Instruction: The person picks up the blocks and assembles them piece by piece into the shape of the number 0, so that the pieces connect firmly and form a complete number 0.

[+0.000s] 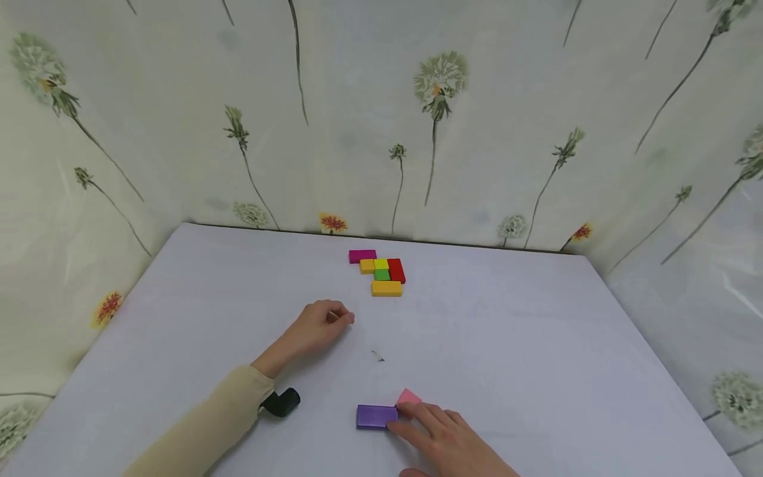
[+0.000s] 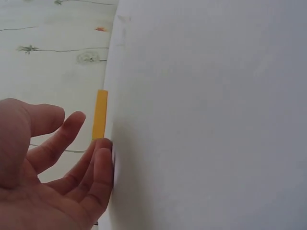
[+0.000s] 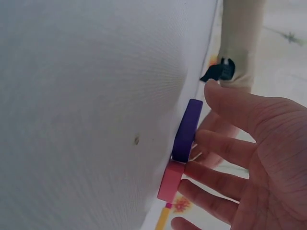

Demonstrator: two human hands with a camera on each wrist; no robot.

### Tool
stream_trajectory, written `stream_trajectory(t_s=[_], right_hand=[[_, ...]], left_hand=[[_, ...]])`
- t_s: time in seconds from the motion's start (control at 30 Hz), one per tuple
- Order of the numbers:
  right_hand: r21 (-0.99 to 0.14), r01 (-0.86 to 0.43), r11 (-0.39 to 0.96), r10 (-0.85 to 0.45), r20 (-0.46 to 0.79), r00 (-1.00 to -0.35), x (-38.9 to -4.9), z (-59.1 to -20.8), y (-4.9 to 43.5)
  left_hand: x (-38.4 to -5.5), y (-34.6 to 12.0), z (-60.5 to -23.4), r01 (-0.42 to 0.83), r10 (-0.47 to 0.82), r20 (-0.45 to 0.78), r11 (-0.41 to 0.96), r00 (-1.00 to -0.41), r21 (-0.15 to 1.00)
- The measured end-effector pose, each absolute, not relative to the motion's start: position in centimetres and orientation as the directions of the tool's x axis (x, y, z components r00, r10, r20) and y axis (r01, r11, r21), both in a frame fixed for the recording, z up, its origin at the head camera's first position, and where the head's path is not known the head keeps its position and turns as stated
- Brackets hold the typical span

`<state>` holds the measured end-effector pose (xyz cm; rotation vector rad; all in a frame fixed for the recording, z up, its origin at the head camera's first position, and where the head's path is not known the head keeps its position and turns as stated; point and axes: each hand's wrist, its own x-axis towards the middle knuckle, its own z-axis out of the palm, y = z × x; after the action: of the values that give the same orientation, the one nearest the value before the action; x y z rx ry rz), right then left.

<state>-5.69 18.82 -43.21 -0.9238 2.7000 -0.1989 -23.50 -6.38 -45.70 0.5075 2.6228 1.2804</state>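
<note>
My left hand (image 1: 316, 326) hovers low over the left-middle of the table, fingers loosely bent with nothing between them. In the left wrist view, the long yellow-orange block (image 2: 100, 114) appears just beyond its fingertips. Nearer the front, my right hand (image 1: 447, 437) reaches in from the lower right with spread fingers. Its fingertips are right at a purple rectangular block (image 1: 375, 417) and a smaller pink block (image 1: 408, 397). Those two blocks lie end to end in the right wrist view, where the thumb stands off from the purple block (image 3: 188, 129).
Toward the back of the white table (image 1: 524, 358) lies a cluster of flat blocks: magenta (image 1: 362, 256), red (image 1: 396, 271), green (image 1: 382, 275), and several yellow and orange ones. A small dark-tipped mark (image 1: 378, 356) shows mid-table. A black wrist device (image 1: 283, 403) is at the left sleeve.
</note>
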Motion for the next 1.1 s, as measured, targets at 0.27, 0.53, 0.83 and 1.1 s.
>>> stream_trajectory(t_s=[0.27,0.53,0.83,1.1], right_hand=[[-0.229,-0.571,0.788,-0.614,-0.228,-0.756,-5.7,-43.2,18.8],[-0.230,-0.589,0.774,-0.631,-0.204,-0.749,-5.7,-43.4,18.8],[-0.214,-0.604,0.768,-0.639,-0.184,-0.747,-5.6,-43.4,18.9],[-0.216,-0.616,0.757,-0.651,-0.171,-0.740,-5.7,-43.4,18.9]], left_hand=[[-25.9,-5.2,-45.7,0.188,0.336,-0.036,0.609,-0.941,0.770],[-28.3,-5.0,-45.5,0.237,0.407,-0.049,0.622,-0.912,0.747],[-29.7,-4.4,-45.3,0.290,0.374,0.037,0.649,-0.927,0.703],[-30.8,-4.1,-45.2,0.369,0.422,0.081,0.662,-0.903,0.652]])
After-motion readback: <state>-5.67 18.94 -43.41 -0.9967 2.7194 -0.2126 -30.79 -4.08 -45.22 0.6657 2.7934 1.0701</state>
